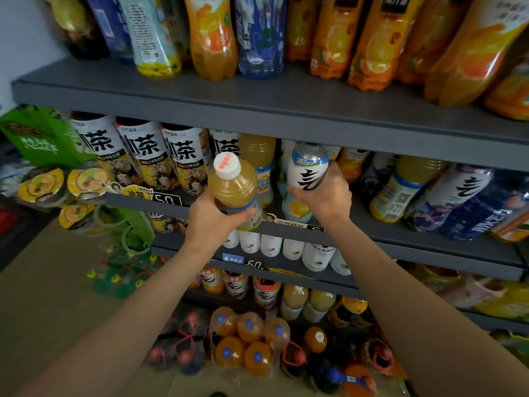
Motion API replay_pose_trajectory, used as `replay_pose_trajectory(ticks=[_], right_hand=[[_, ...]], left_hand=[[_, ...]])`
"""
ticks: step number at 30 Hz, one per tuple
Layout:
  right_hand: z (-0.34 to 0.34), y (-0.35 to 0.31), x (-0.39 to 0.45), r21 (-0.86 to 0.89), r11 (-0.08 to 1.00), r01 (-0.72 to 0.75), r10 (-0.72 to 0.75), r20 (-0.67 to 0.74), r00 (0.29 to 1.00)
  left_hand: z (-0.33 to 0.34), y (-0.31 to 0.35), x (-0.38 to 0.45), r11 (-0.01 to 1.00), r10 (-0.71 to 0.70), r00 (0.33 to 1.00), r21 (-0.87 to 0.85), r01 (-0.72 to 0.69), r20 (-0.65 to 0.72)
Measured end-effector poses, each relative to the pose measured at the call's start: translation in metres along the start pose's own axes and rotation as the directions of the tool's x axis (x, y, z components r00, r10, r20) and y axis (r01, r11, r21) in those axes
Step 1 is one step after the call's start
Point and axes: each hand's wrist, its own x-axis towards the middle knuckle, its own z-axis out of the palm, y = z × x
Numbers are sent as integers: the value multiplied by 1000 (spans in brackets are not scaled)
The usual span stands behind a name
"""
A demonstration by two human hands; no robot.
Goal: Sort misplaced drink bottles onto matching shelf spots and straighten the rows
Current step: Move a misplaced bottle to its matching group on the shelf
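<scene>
My left hand [213, 216] grips a yellow juice bottle [233, 184] with a white cap, held tilted in front of the middle shelf [400, 233]. My right hand [323, 196] grips a white-labelled bottle [307, 167] with a bold black character, standing at the shelf's front. Behind the two stand another yellow juice bottle [257, 151] and a pale lemon-labelled bottle [296, 210]. A row of iced tea bottles [140, 156] fills the shelf's left part. To the right stand a yellow juice bottle [400, 190] and a purple bottle with the same black character [458, 196].
The upper shelf [257, 110] carries orange juice bottles [375, 44] and a blue bottle [259, 38]. Lower shelves hold white bottles [272, 245]. Shrink-wrapped packs of orange drinks [246, 345] sit on the floor. Green cartons and bowl packs [43, 184] stack at the left.
</scene>
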Motion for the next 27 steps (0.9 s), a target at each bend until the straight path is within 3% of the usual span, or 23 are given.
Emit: replay_pose_trajectory(ticks=[9,12,21,25,27], right_hand=[[26,-29,-9,-37,996,-77,77,-17,997],[29,-30,-7,56,992,-116,118,-29,993],[36,-29,-15,146,984,-107,115,-47,992],[36,-29,-14,163,979,-118,123,-24,992],[32,-26,-12,153,976,-157,150,53,987]], left_hand=[[4,6,12,1000,-20,999,-12,20,36],[0,5,13,998,-57,997,-31,59,56],[-23,14,0,999,-46,963,17,42,266],[-30,20,-10,999,-32,967,37,23,254],[-34,22,-14,999,-42,974,34,35,222]])
